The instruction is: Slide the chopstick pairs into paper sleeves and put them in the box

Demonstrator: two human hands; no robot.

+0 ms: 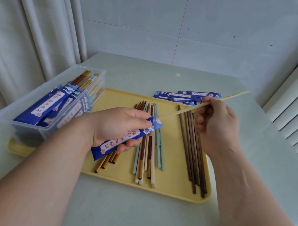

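- left hand [117, 126] grips a blue paper sleeve [121, 143], fingers curled round its middle, held above the left half of the tray [172, 169]
- sleeve lies diagonal, open end up and to the right, closed end down by the wrist
- right hand [216, 123] pinches a pale chopstick [179, 111] near its upper part, thumb and fingers closed on it
- can't tell if that's one stick or a pair pressed together
- chopstick tip sits right at the sleeve's open mouth, just entering; most of its length is outside, with the far end sticking up past the right hand
- clear plastic box [28, 132] on the table [134, 217] left of the tray, touching its left edge; it holds filled sleeves [49, 103] with chopstick ends poking out at the back
- stack of empty sleeves [186, 97] at the tray's far right edge, behind the right hand
- loose on the tray: mixed red, cream and green chopsticks [147, 154] in the centre, dark wooden chopsticks [193, 153] on the right, a few gold-brown chopsticks [107, 161] partly under the held sleeve
- curtain [25, 28] behind the box on the left
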